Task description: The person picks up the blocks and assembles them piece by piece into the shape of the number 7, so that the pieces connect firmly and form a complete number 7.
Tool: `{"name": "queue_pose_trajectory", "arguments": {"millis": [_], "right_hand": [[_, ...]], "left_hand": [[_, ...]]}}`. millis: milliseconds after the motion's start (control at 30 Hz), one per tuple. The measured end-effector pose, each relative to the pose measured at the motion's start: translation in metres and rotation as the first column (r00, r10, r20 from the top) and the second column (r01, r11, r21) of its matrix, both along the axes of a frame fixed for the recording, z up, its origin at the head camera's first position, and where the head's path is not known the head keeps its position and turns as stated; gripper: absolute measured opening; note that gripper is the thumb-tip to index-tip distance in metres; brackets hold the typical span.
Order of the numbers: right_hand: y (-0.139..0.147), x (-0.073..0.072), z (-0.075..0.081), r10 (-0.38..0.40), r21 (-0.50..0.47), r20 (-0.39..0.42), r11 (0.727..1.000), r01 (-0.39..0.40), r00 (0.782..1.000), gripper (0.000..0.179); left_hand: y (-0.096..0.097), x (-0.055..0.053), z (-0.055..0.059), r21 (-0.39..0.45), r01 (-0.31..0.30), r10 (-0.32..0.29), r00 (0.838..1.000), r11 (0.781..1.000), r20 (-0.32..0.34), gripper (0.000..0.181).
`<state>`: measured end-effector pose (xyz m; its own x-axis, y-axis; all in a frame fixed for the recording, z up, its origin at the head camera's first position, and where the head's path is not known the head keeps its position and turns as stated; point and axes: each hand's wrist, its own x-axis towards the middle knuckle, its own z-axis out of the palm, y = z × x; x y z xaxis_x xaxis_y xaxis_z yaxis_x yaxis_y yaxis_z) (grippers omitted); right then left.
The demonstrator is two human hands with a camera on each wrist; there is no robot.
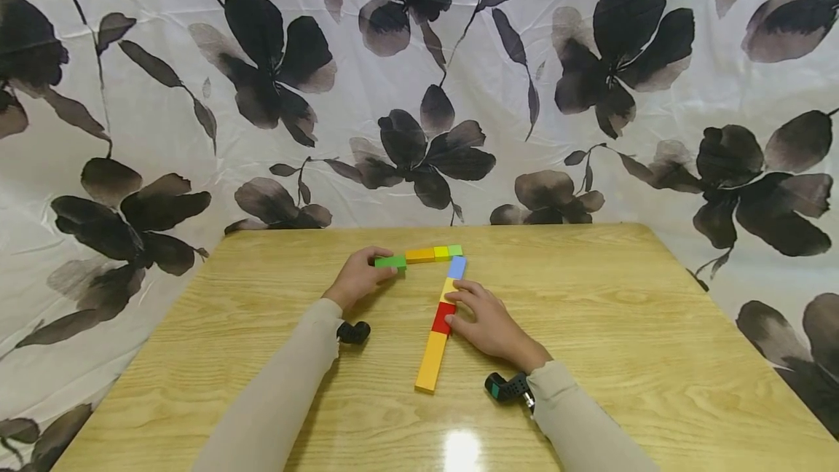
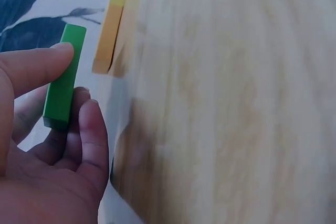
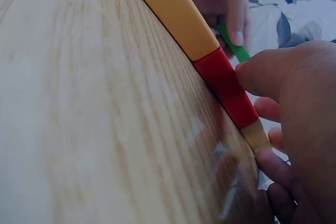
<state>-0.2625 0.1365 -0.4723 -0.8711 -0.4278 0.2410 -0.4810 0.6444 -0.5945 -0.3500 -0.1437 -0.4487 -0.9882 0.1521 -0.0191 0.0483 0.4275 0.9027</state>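
Note:
My left hand [image 1: 356, 277] pinches a green block [image 1: 390, 263] between thumb and fingers, by the left end of a short row of blocks. That row runs from an orange block [image 1: 419, 256] through a yellow block [image 1: 441, 253] to a light green block [image 1: 455, 250]. With thumb and fingertips, my right hand [image 1: 490, 323] touches the right side of a second line. There the thumb lies against the red block [image 3: 226, 85] and fingers against the pale yellow block [image 3: 255, 137]. A blue block [image 1: 457, 266] tops this line; a long orange-yellow block [image 1: 430, 363] forms its near end.
All the blocks are on a wood-grain table [image 1: 590, 297]. Behind its far edge hangs a white cloth [image 1: 498, 188] with dark flowers. Each wrist bears a small black camera; the right camera [image 1: 507, 387] is over the tabletop.

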Motion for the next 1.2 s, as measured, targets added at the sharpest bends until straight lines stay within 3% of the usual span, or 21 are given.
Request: {"name": "queue_pose_trajectory", "arguments": {"millis": [267, 467, 700, 933, 1200], "right_hand": [[0.000, -0.001, 0.001, -0.009, -0.011, -0.017, 1.000, 0.009, 1.000, 0.041], [0.000, 0.000, 0.002, -0.004, -0.010, -0.003, 1.000, 0.004, 1.000, 0.042], [-0.001, 0.000, 0.002, -0.001, -0.002, 0.013, 1.000, 0.001, 1.000, 0.043], [0.000, -0.001, 0.001, 0.000, -0.016, -0.020, 1.000, 0.000, 1.000, 0.041], [0.000, -0.002, 0.001, -0.003, -0.005, 0.005, 1.000, 0.003, 1.000, 0.042]], "left_hand": [[-0.009, -0.010, -0.001, -0.040, -0.016, 0.016, 1.000, 0.999, -0.010, 0.043], [-0.006, -0.014, 0.002, -0.062, -0.023, 0.023, 1.000, 0.998, -0.002, 0.044], [-0.001, -0.019, -0.002, -0.110, -0.064, 0.060, 0.998, 0.992, -0.031, 0.041], [0.004, -0.018, -0.004, -0.103, -0.082, 0.079, 0.996, 0.991, -0.028, 0.041], [0.006, -0.019, -0.005, -0.139, -0.089, 0.087, 0.996, 0.986, -0.018, 0.040]]}}
